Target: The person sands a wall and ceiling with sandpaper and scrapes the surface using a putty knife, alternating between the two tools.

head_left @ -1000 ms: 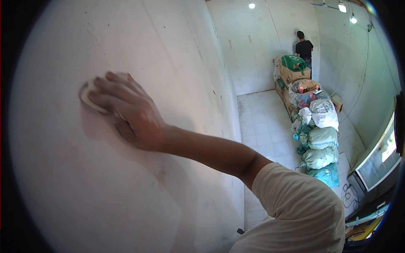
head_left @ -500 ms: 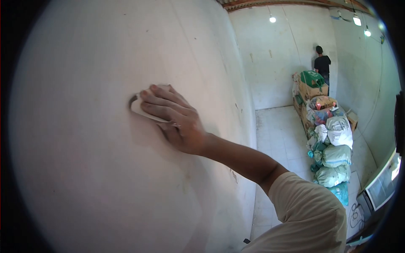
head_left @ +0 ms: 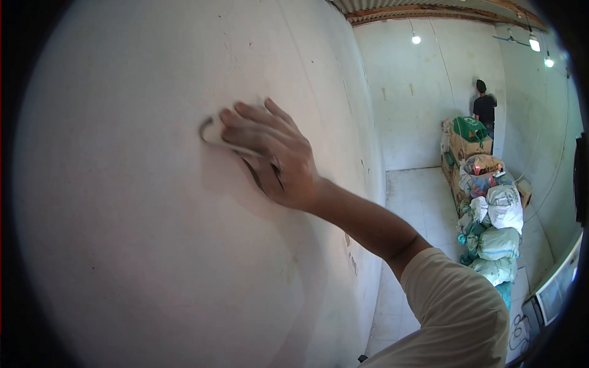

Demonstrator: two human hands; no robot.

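Observation:
My right hand (head_left: 276,144) lies against the pale wall (head_left: 135,202), its back toward me and its fingers pointing up and left. Under the fingers and thumb is a piece of sandpaper (head_left: 215,136), pale on its back, with a darker curled end sticking out at the left. Motion blurs the fingers and the sheet slightly. The sheet's working face is hidden against the wall. A beige sleeve covers my upper right arm. My left hand is out of sight.
Stuffed sacks (head_left: 498,244) and cardboard boxes (head_left: 471,145) are stacked along the tiled floor (head_left: 414,202) on the right. A co-worker in black (head_left: 485,109) stands at the far wall. A glass-fronted frame (head_left: 555,288) leans at the lower right. Lit bulbs (head_left: 416,40) hang above.
My right hand has slid upward along the wall with the sandpaper, and its fingers are spread a little more. The whole view has shifted slightly, moving the room right and down.

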